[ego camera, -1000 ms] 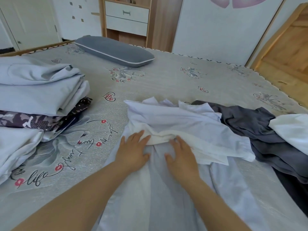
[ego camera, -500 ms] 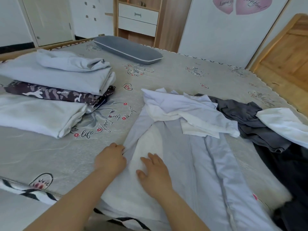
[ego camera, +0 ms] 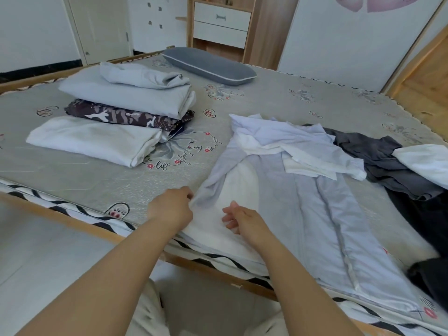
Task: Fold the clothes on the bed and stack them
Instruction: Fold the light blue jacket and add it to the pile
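Note:
A long pale blue-grey garment (ego camera: 303, 197) lies spread on the bed (ego camera: 101, 178), its lower end hanging over the near edge. My left hand (ego camera: 173, 206) pinches its left edge near the bed's front. My right hand (ego camera: 242, 220) hovers just over the white part of the cloth, fingers loosely bent, holding nothing. At the left stands a stack of folded clothes (ego camera: 121, 112): light blue pieces on top, a camouflage one below, a white one in front. A dark grey garment (ego camera: 378, 156) and a white one (ego camera: 426, 163) lie unfolded at the right.
A grey pillow (ego camera: 208, 65) lies at the far side of the bed. A wooden bed frame (ego camera: 72, 219) runs along the near edge. A black cloth (ego camera: 426, 224) drapes over the right front. A wooden cabinet with drawers (ego camera: 221, 25) stands behind.
Both hands slid back along the garment from its middle toward the near edge. My left hand now pinches the left edge, and my right hand has lifted off the cloth.

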